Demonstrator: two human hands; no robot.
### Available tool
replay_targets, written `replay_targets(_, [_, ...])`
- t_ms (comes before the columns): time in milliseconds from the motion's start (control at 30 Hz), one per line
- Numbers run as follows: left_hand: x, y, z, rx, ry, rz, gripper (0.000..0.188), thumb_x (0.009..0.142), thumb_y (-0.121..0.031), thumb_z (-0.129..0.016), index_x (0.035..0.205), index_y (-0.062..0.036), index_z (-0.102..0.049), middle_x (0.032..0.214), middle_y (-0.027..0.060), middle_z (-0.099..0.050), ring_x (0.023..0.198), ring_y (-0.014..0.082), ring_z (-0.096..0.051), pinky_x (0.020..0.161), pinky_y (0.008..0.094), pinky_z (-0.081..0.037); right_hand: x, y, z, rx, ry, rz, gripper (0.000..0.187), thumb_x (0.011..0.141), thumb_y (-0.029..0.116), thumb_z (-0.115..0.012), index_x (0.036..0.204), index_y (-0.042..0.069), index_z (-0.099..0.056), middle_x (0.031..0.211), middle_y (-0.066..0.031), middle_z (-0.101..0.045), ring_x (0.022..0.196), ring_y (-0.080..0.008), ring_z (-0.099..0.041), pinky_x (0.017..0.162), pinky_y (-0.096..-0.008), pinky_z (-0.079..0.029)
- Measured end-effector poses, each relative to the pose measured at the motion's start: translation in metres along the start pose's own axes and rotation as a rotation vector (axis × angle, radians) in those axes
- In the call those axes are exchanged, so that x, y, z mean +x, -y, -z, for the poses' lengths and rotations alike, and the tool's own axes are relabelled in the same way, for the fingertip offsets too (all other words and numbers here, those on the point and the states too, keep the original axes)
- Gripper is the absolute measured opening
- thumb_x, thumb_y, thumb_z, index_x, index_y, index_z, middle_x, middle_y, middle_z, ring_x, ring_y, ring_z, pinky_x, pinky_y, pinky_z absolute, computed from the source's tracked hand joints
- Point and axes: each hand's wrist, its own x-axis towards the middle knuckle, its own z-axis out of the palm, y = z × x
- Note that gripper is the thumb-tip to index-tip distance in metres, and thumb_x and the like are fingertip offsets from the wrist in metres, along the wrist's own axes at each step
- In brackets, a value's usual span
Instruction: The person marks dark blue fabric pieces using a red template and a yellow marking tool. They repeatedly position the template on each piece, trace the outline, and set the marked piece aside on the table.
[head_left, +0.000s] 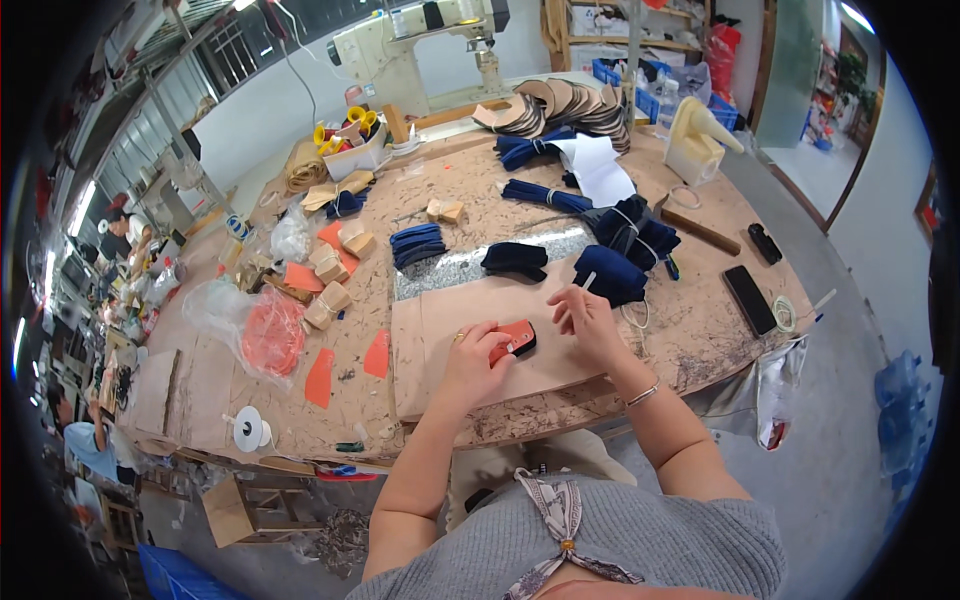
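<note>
Left hand (474,354) on an orange-and-black piece (519,338), right hand (588,318) near a navy stack (612,272)

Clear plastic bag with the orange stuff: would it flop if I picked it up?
Probably floppy: the clear plastic bag looks thin and crumpled. The orange stuff bunched at one end may make that side sag.

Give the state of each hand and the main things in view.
Left hand: touching red piece.
Right hand: fingers bent, hold unclear.
Phone: flat, screen dark.
Hammer: lying down.
Large blue bundle: tied.
Cream container: upright.
Sewing machine: running or not, unclear.
</note>
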Motion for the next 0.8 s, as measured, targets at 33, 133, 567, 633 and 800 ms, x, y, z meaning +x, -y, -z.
replay_targets(33, [0.001, -0.001, 0.000, 0.002, 0.006, -0.002, 0.029, 0.074, -0.013, -0.076, 0.102, -0.0061, -0.070, 0.124, 0.0168, -0.063, 0.117, 0.0344, -0.056, 0.101, 0.0432, -0.045, 0.000, -0.003, -0.004, 0.127, 0.016, -0.116, 0.032, 0.102, 0.029, -0.054, 0.097, 0.000, -0.067, 0.072, -0.0080, -0.062, 0.061, -0.0134, -0.062, 0.057, -0.0280, -0.049])
replay_targets(133, [0.003, -0.001, -0.001, 0.003, 0.014, -0.002, 0.029, 0.075, -0.013, -0.076, 0.102, -0.0056, -0.070, 0.124, 0.0164, -0.063, 0.116, 0.0343, -0.057, 0.101, 0.0430, -0.045, -0.002, -0.008, -0.014, -0.109, -0.015, 0.048, 0.029, 0.099, 0.026, -0.060, 0.096, -0.001, -0.067, 0.068, -0.0090, -0.063, 0.058, -0.0139, -0.062, 0.057, -0.0284, -0.050])
replay_targets(567, [0.005, 0.003, -0.002, 0.019, 0.039, -0.041, 0.027, 0.074, -0.012, -0.077, 0.099, -0.0062, -0.071, 0.121, 0.0142, -0.064, 0.113, 0.0334, -0.058, 0.099, 0.0427, -0.046, 0.001, 0.004, -0.023, -0.289, 0.064, 0.171, 0.012, 0.088, 0.006, -0.069, 0.096, 0.000, -0.064, 0.077, -0.0135, -0.067, 0.069, -0.0233, -0.067, 0.064, -0.0332, -0.052])
replay_targets(633, [0.006, 0.003, -0.002, 0.027, 0.028, -0.055, 0.026, 0.073, -0.012, -0.077, 0.098, -0.0066, -0.071, 0.120, 0.0141, -0.065, 0.112, 0.0336, -0.058, 0.098, 0.0428, -0.046, -0.001, 0.005, -0.027, -0.320, 0.119, 0.204, 0.011, 0.087, 0.005, -0.068, 0.095, 0.000, -0.063, 0.077, -0.0138, -0.067, 0.069, -0.0240, -0.067, 0.065, -0.0333, -0.052])
replay_targets(800, [0.006, 0.005, -0.005, 0.022, 0.021, -0.060, 0.026, 0.072, -0.013, -0.077, 0.097, -0.0066, -0.070, 0.116, 0.0137, -0.065, 0.110, 0.0340, -0.058, 0.097, 0.0437, -0.047, -0.008, 0.004, -0.032, -0.387, 0.145, 0.443, 0.010, 0.084, 0.002, -0.068, 0.092, 0.002, -0.062, 0.079, -0.0144, -0.066, 0.071, -0.0262, -0.066, 0.065, -0.0340, -0.052])
